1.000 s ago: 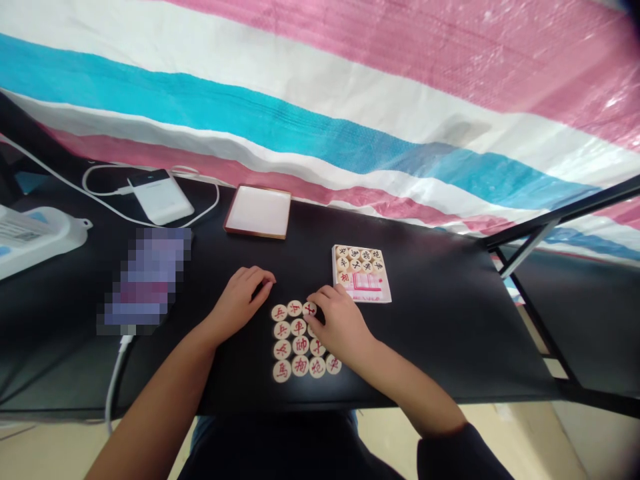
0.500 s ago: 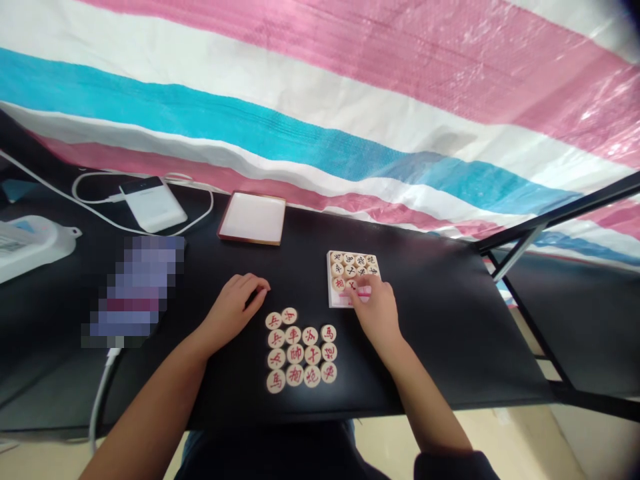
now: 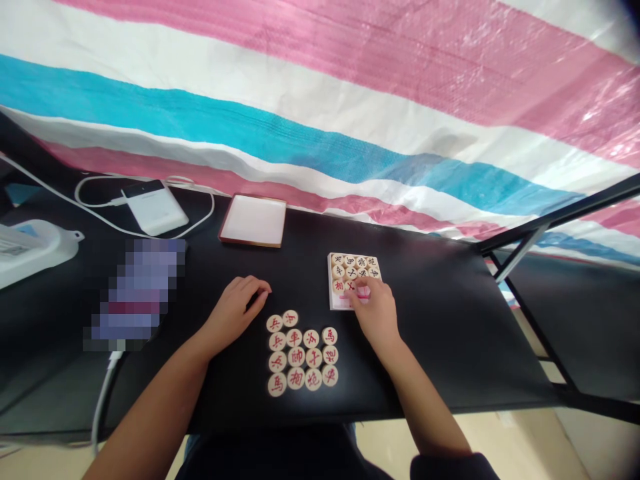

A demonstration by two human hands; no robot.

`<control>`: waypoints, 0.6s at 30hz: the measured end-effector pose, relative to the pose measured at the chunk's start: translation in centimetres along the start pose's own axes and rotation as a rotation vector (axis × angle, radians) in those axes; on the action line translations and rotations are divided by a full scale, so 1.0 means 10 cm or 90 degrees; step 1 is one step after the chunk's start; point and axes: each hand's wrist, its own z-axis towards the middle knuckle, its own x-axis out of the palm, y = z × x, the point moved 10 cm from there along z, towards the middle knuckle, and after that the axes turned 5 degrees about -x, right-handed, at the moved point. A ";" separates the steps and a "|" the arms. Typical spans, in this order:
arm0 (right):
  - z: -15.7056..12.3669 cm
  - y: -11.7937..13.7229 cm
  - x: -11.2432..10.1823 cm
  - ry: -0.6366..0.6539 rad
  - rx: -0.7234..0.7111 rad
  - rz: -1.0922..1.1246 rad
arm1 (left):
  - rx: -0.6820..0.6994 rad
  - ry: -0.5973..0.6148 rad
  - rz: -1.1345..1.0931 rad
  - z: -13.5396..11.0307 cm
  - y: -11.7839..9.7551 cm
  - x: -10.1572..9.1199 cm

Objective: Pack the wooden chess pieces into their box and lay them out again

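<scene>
Shifted rightward from the loose xiangqi pieces point(image 3: 300, 353), your right hand point(image 3: 375, 310) covers the packed pieces point(image 3: 356, 263) on the white card point(image 3: 334, 300), grip unclear, while your curled left hand point(image 3: 233, 308) stays apart on the bench point(image 3: 450, 333).

A black table point(image 3: 450, 333) holds Chinese chess pieces point(image 3: 297, 357).

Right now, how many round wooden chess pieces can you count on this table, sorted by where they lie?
Xiangqi pieces loose on the black tabletop: 14
Xiangqi pieces on the white card: 10 visible; the right hand hides any others
Total visible: 24
</scene>
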 end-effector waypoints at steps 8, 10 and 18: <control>0.02 0.09 0.08 0.019 -0.045 0.025 | -0.003 0.000 -0.003 0.00 -0.01 -0.01; 0.04 0.10 0.10 0.032 -0.038 0.019 | -0.002 0.002 -0.001 0.00 -0.01 -0.01; -0.15 0.72 0.14 0.117 -0.159 0.124 | 0.001 -0.003 0.004 -0.02 -0.02 -0.01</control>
